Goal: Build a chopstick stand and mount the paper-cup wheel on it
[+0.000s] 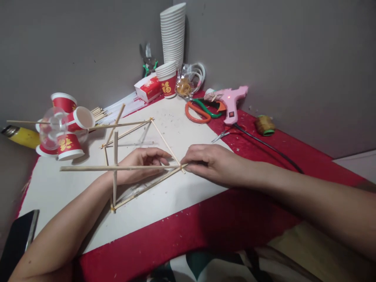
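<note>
A frame of thin wooden sticks (160, 181) sits on the white sheet, tied or glued at its corners, with several sticks rising from them. My right hand (208, 162) pinches the stick ends at the frame's right corner between thumb and fingers. My left hand (143, 160) reaches inside the frame, behind a long stick (88, 169) that slants toward me. Its fingers are loosely bent and apart, close to the same corner, with nothing visible between them.
At the left stands a wheel of red paper cups (70, 145) on a stick. A pink glue gun (231, 102), scissors (197, 113), a thread spool (265, 125) and stacked cups (172, 37) line the back. A phone (20, 239) lies front left.
</note>
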`<state>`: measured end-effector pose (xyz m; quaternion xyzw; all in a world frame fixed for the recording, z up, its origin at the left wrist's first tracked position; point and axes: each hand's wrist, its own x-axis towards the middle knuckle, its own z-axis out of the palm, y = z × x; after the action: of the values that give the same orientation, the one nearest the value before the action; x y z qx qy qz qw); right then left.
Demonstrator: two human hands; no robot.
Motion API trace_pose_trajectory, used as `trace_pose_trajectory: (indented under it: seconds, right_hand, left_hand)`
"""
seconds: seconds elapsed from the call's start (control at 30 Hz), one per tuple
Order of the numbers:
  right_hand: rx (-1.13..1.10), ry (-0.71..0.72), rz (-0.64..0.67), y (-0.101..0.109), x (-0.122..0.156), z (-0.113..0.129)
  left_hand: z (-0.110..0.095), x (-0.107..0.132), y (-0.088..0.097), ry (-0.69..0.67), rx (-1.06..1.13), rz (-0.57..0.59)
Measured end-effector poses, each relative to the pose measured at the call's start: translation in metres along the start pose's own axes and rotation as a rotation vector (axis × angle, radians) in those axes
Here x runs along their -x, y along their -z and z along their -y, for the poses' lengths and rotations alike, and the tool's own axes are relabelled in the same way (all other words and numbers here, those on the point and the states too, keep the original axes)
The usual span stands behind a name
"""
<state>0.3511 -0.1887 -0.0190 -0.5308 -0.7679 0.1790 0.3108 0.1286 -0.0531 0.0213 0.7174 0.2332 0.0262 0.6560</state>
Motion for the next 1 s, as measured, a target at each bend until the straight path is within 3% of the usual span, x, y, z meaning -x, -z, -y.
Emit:
trace_pose_trajectory:
  seconds: [0.17,0.33,0.53,0.8,1.0]
  right_hand:
    - [-0.003,0.012,-0.016,0.014,0.004,0.011]
    - [0.105,-0.018,-0.071,0.051,0.011,0.023]
    - [0.332,-0.192,-0.164,0.09,0.025,0.008]
    - [0.45,-0.499,-0.287,0.094,0.047,-0.017]
    - [0.488,-0.733,-0.38,0.095,0.036,-0.038]
  left_hand:
    - [0.001,0.002,0.004,-0.033,0.016,-0.075]
    - [0.004,0.002,0.003,-0.056,-0.036,-0.149]
    - [0.006,0.002,0.005,-0.045,-0.049,-0.168]
    - [0.012,-0.001,0.01,-0.082,-0.154,-0.204]
    - [0.012,-0.002,0.009,-0.068,-0.128,-0.276]
